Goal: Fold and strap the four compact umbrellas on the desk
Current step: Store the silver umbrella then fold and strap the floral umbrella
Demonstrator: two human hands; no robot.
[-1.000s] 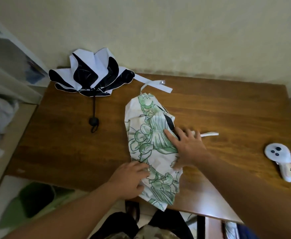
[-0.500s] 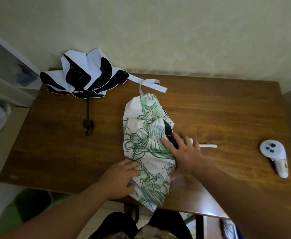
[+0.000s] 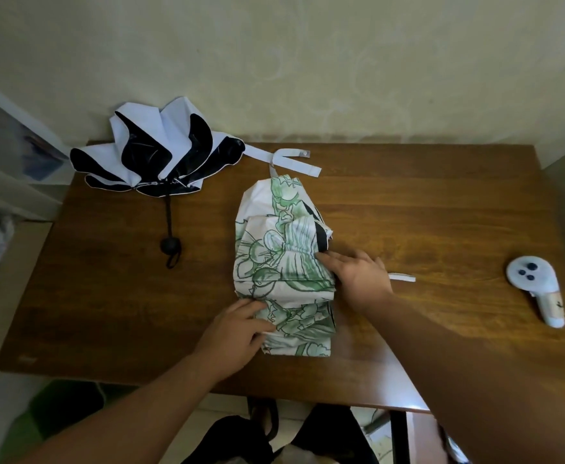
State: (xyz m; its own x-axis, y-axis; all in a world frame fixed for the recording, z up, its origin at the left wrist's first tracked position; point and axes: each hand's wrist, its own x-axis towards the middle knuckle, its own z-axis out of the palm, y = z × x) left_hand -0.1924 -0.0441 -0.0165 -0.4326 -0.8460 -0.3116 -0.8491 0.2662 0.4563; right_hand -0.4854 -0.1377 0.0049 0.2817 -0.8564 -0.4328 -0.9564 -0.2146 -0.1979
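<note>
1 head-worn camera looks steeply down, close over the desk [image 3: 408, 202] toward the wall.

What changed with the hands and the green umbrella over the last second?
The left hand slid right over the green umbrella, folding its canopy narrower. The right hand stayed pressing its right side. The black-and-white umbrella and controller stayed put.

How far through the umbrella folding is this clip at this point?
Nothing looks finished. In hand: the green-print umbrella, canopy gathered in pleats under the left hand and right hand, its strap lying loose. Left: the black-and-white umbrella, canopy spread, strap undone. Only two umbrellas are visible.
</note>
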